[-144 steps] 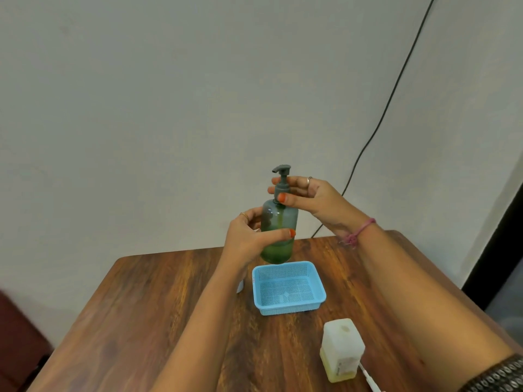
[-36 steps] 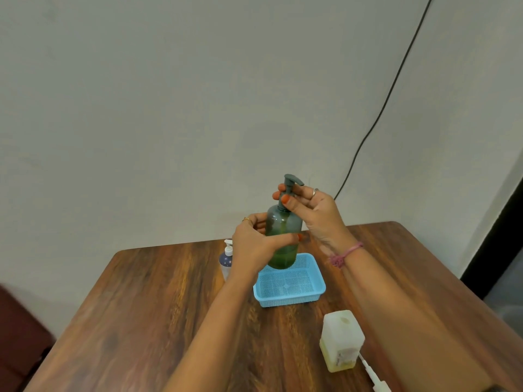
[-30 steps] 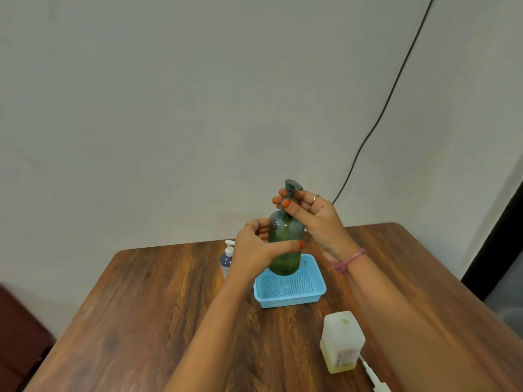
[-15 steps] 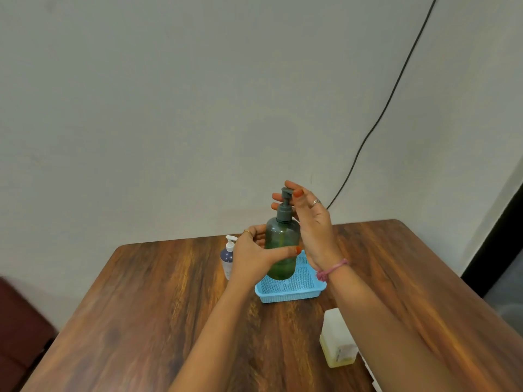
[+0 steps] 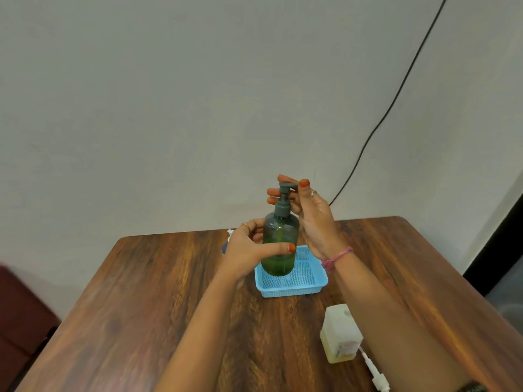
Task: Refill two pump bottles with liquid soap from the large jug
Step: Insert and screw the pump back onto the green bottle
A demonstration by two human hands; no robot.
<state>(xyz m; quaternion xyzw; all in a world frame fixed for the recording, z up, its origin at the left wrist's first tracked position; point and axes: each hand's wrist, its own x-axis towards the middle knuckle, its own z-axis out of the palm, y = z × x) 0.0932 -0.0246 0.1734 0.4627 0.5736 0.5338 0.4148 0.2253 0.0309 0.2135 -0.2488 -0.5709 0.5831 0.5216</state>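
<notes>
Green pump bottle point(image 5: 280, 247) held upright in the air, above the near-left part of the blue mesh basket point(image 5: 293, 290), bottle base not touching the basket. Left hand point(image 5: 249, 253) grips the bottle body from the left side, thumb curled across the front at mid height, fingers wrapped behind. Right hand point(image 5: 308, 216) is up at the pump head point(image 5: 285, 190), on the right side of the bottle: fingers curled round the back of the pump neck, thumb tip up by the nozzle end. Looks like a pinch on the pump top, contact partly hidden by the pump itself. Bottle is translucent dark green; cannot tell how much liquid is in it. Pump collar sits on the bottle neck.

Basket sits on the wooden worktop point(image 5: 141, 306), toward the far centre, just in front of the hands. Behind the left hand a second small pump bottle point(image 5: 227, 241) stands on the worktop, mostly hidden, only a white top and a bit of dark body show. Near right, close to the right forearm, a white square jug point(image 5: 339, 335) stands upright with yellowish liquid low in it, well apart from the green bottle. Just beside the jug on its near right a loose white pump piece point(image 5: 376, 376) lies flat on the worktop, partly cut off by the frame edge.

Pink thread band point(image 5: 336, 258) on the right wrist. Black cable point(image 5: 396, 94) runs down the wall behind.
</notes>
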